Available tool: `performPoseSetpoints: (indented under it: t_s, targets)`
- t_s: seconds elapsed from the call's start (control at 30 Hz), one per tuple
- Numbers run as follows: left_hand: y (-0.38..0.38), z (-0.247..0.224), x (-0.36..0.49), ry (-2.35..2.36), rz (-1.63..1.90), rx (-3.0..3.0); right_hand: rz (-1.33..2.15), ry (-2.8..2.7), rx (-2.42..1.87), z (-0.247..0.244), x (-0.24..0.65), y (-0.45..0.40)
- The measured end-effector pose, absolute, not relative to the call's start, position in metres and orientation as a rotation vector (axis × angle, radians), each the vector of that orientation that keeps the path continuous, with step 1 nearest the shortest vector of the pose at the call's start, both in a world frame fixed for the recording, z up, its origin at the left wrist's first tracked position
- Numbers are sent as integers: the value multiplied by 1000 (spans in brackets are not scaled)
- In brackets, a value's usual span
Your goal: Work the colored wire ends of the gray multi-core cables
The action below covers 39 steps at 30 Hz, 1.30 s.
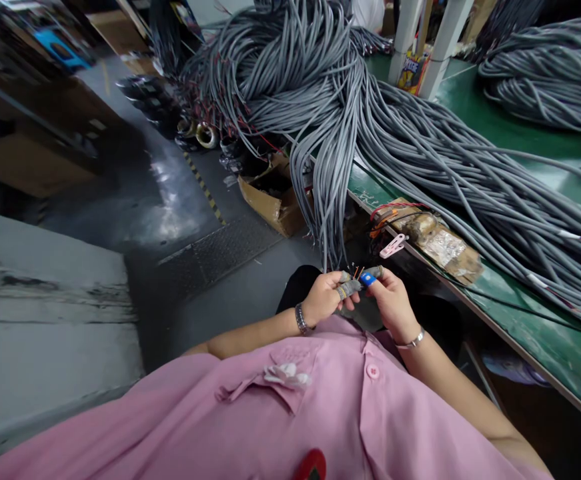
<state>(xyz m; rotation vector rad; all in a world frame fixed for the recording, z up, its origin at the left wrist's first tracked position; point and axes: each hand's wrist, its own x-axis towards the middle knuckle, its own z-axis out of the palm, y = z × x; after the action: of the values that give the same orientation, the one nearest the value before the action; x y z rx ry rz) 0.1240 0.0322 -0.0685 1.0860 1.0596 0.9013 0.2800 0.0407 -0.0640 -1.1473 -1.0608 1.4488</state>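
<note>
My left hand (324, 297) is closed in front of my waist, pinching the end of a cable. Grey wrapping covers some of its fingertips. Thin orange and dark wires (357, 272) stick out between the two hands. My right hand (391, 301) meets the left and is closed on these wires, its thumb and forefinger together. A small blue piece (367, 279) sits at the right thumb tip; whether it is worn or held I cannot tell. Just beyond, a bunch of grey cables (331, 180) hangs over the table edge, its lower ends reaching the hands.
The green table (525, 307) on the right carries a thick pile of grey cables (435, 147). At its edge lie a taped wooden block (453, 252) and a pink clip (393, 246). A cardboard box (270, 200) stands on the floor, with a grey cabinet (50, 287) at left.
</note>
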Motion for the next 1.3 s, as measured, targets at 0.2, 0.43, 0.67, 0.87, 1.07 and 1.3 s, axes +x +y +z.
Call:
performPoseSetpoints:
  t_s: [0.2,0.43,0.67,0.87,1.07,1.3]
  targets:
    - [32,-67,125,1060,869,1089,1523,-1055,-1119,-62,281,40]
    - [33,-65,126,1081,873,1101,1535,-940,-1143,-71,284,43]
    - [33,-68,125,1064,829,1157,1545,-1025,-1144,-66,285,43]
    - [34,-66,127,1080,859,1134,1524,-985,-1170,-70,284,41]
    - [32,-68,125,994,880,1048,1869,-751,-930,-68,281,37]
    - [29,-68,122,909,846,956,2123,-737,-713,-71,279,35]
